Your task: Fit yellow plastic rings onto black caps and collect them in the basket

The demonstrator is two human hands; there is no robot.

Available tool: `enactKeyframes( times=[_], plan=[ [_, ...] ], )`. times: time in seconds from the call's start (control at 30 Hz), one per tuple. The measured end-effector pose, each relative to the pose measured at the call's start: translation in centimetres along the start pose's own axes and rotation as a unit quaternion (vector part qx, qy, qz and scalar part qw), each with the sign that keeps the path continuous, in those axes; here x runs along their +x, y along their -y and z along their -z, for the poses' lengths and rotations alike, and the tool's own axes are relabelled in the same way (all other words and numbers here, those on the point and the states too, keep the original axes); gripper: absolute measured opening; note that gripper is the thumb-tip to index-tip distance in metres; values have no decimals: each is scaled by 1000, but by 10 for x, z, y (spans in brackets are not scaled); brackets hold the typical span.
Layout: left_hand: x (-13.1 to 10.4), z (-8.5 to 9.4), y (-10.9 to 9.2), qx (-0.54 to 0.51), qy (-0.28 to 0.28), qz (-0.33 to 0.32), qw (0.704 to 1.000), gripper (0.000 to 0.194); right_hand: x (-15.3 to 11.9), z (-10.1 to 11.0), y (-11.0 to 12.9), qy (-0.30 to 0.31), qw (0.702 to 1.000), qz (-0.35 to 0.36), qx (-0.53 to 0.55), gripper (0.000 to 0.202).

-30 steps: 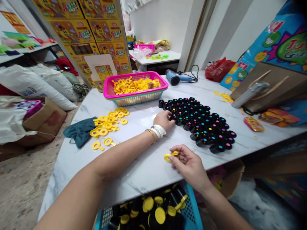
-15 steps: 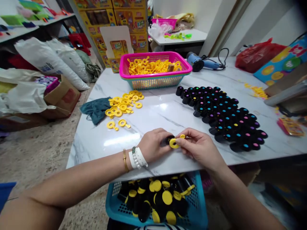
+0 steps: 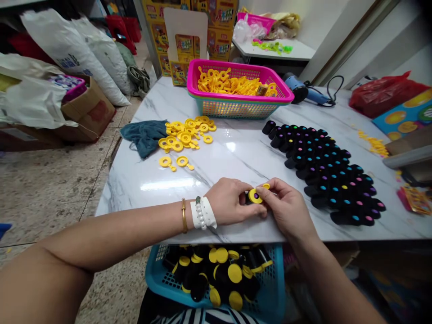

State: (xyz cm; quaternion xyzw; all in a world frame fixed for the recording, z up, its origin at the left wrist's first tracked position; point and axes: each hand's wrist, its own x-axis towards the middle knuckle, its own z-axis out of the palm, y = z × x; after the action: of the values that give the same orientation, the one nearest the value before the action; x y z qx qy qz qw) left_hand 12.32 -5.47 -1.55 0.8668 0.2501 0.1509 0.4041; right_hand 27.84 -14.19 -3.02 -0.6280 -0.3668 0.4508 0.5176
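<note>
Over the table's front edge, my left hand [image 3: 231, 200] is closed around a small black cup [image 3: 248, 198], mostly hidden by the fingers. My right hand [image 3: 286, 202] pinches a yellow plastic ring with a tab [image 3: 255, 196] between thumb and fingers. The ring lies against the end of the cup, and a purple dot shows through its hole. To the right stand rows of black cups [image 3: 324, 166] with coloured dots on top. A loose pile of yellow rings [image 3: 185, 137] lies at the left, beside a dark teal cloth [image 3: 143, 135].
A pink basket [image 3: 243, 66] of yellow parts stands at the back. Below the table edge sits a blue basket [image 3: 155, 279] holding black cups with yellow lids. A blue power tool [image 3: 313, 93] and a red plastic bag [image 3: 386, 94] are at the back right.
The yellow ring has come onto the end of the black cup, where it was beside it before. The camera view has shifted a little.
</note>
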Motion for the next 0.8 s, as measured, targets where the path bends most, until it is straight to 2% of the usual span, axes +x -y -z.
enactKeyframes(
  times=[0.13, 0.2, 0.37, 0.43, 0.5, 0.6, 0.7, 0.8],
  plan=[
    [2, -3, -2, -84, -31, 80, 993, 26, -3, -4, 4, -10, 1000, 14, -16, 29],
    [2, -6, 0, -108, -42, 92, 989, 27, -5, -6, 6, -22, 999, 24, -33, 28],
    [-4, -14, 1, -96, -68, 36, 992, 28, -9, -8, 2, -32, 997, 46, -55, 25],
    [-6, -17, 2, -63, -86, -3, 994, 38, -8, -7, 1, -30, 997, 57, -47, 24],
    [-7, -19, 5, -22, -92, -40, 995, 41, -6, -3, 3, 12, 999, 45, -26, 23],
    [-6, -18, 7, 21, -86, -68, 994, 21, 0, 6, 9, 118, 993, -1, -4, 26],
    [-2, -9, 5, -10, -45, -43, 998, 22, 4, 11, 16, 155, 987, -35, -22, 29],
    [3, 2, 3, -133, 60, 65, 987, 33, 6, 11, 18, 153, 986, -45, -43, 30]
  ],
)
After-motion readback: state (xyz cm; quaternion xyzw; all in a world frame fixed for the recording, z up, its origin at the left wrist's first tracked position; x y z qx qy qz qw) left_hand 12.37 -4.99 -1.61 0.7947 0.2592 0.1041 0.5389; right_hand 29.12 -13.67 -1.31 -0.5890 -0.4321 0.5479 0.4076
